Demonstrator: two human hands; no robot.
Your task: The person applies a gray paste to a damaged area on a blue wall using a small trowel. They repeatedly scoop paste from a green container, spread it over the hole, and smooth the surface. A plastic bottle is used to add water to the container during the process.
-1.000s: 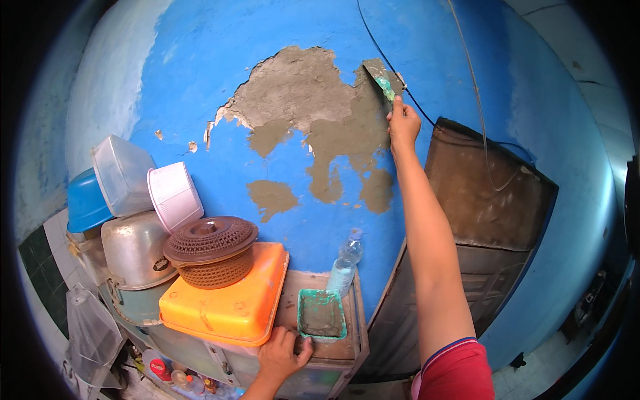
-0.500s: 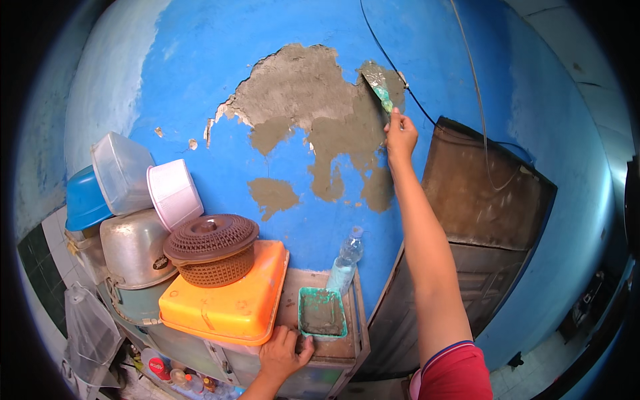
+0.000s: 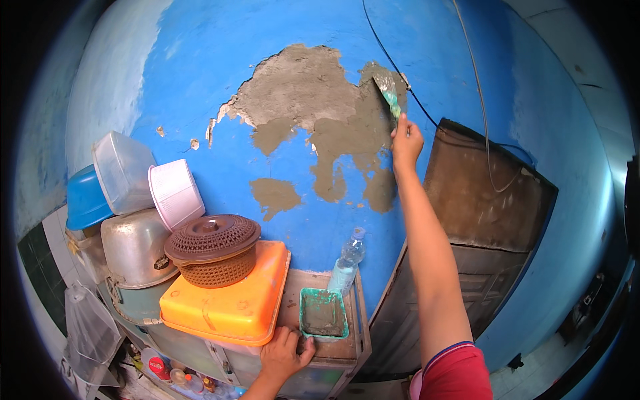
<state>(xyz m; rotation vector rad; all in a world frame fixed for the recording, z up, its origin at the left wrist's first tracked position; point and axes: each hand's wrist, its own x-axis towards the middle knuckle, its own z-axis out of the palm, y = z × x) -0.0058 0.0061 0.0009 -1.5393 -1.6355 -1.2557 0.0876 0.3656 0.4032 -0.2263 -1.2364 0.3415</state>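
Note:
My right hand (image 3: 407, 143) is raised to the blue wall, closed round the handle of a putty knife (image 3: 389, 95). Its blade, smeared with grey, lies against wet grey mortar (image 3: 363, 127) at the upper right of a bare patch (image 3: 293, 87). Low down, my left hand (image 3: 285, 355) rests on the cabinet's front edge beside the orange container (image 3: 220, 300). Its fingers are bent and its thumb is apart, with nothing held. Just right of that thumb stands a green tray (image 3: 324, 331) of grey mortar.
A plastic bottle (image 3: 348, 260) stands behind the tray. On the orange container sits a brown lidded basket (image 3: 213, 257). Basins and a metal pot (image 3: 137, 250) are piled at left. A black cable (image 3: 390, 57) hangs near the knife; a brown board (image 3: 483, 193) leans right of my arm.
My right hand and the putty knife have moved slightly right and down along the mortar. My left hand stays at the cabinet edge.

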